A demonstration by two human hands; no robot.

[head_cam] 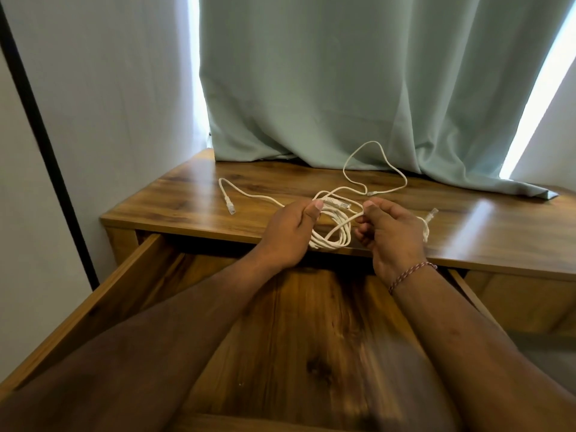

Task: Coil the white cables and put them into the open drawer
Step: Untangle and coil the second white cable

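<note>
My left hand (290,232) grips a coil of white cable (330,238) that hangs over the front edge of the wooden cabinet top (187,194). My right hand (389,235) pinches a strand of the same cable beside the coil. A loose white cable (374,169) loops across the top toward the curtain. Another end with a clear plug (230,208) trails off to the left. A further plug (431,213) pokes out past my right hand. The open drawer (311,338) lies below my forearms, and its wooden bottom shows nothing in it.
A pale green curtain (343,88) hangs down onto the back of the cabinet top. A white wall with a black vertical bar (46,151) stands to the left. The drawer's left side wall (93,300) runs toward me.
</note>
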